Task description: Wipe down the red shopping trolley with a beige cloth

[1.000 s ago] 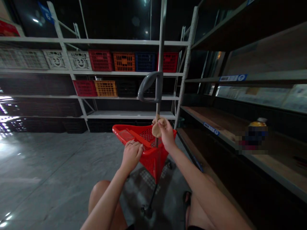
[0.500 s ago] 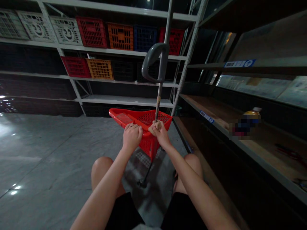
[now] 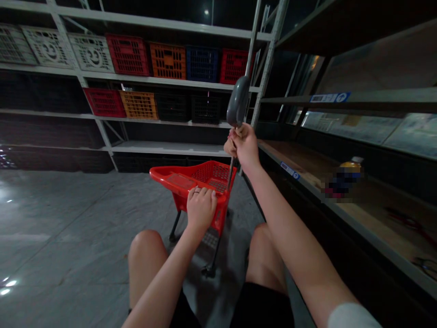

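A small red plastic shopping cart (image 3: 164,173) stands on the floor in front of my knees, turned at an angle. My left hand (image 3: 201,206) is closed over its handle bar, a ring on one finger. My right hand (image 3: 245,145) is wrapped around a long metal pole (image 3: 253,43), just under a grey loop-shaped plastic piece (image 3: 238,101) on it. The pole leans slightly right, and its lower part comes down at the right side of the cart. Whether its bottom end rests inside the basket I cannot tell.
Metal racks ahead hold several crates, such as an orange crate (image 3: 168,60) and a blue crate (image 3: 202,63). At my right runs a wooden shelf (image 3: 307,175) with a partly blurred bottle (image 3: 351,167) on it. Its edge lies close to my right arm.
My right hand has moved up the pole from the cart rim to just below the grey piece. The pole has shifted right and turned. My left hand stays on the handle as the cart swings.
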`<state>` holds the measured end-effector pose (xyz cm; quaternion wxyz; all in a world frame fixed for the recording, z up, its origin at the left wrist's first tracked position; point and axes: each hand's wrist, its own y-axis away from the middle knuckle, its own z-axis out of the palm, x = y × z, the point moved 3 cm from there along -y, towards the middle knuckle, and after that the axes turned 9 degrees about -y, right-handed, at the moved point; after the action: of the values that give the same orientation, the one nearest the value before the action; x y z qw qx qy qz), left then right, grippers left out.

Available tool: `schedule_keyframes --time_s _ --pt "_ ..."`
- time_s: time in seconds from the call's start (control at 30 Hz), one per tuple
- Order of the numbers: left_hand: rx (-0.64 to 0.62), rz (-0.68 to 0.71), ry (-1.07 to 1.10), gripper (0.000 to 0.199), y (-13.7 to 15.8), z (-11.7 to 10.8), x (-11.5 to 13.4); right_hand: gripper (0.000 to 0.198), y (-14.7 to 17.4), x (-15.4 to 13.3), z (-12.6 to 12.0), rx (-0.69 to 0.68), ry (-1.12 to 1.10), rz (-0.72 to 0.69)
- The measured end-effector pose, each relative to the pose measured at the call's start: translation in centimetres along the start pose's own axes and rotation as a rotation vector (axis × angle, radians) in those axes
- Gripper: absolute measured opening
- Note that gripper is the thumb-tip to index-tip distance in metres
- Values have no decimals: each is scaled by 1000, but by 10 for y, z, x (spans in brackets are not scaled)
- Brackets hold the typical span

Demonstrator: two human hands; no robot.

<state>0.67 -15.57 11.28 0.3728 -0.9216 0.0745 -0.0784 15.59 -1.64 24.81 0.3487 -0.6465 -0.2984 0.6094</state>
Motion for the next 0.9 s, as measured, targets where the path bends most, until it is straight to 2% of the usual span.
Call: schedule_keyframes --time_s 0.07,0.17,0.23,0.3,0.37,0.43,0.53,0.63,0.7,0.8,0.9 --pt "-43 45 57 37 1 -1 5 48 46 7 -9 74 139 37" --pt "-118 188 243 33 -1 -10 -2 51 137 19 -22 31 272 161" --pt "-125 248 312 36 -6 -19 -23 47 185 20 -32 15 231 232" --pt "-101 222 270 40 -15 -26 -57 39 209 12 -40 19 174 232" --pt "-94 121 199 44 -25 -26 -97 31 210 -3 -41 -19 143 174" --pt "-128 20 144 48 -33 -19 -133 28 198 -16 -33 -146 120 117" --pt "-161 -13 103 54 -34 -3 -162 30 178 -20 -21 -318 90 99" --pt "-75 -15 121 57 -28 8 -163 31 172 -9 -21 -326 113 87" --pt "-5 -49 122 58 -23 12 -156 30 180 -1 -27 -270 146 61" --pt "76 -111 103 57 -18 14 -143 34 206 2 -36 -85 173 44" --pt "121 -183 77 55 -14 12 -128 46 228 -10 -37 74 192 39"
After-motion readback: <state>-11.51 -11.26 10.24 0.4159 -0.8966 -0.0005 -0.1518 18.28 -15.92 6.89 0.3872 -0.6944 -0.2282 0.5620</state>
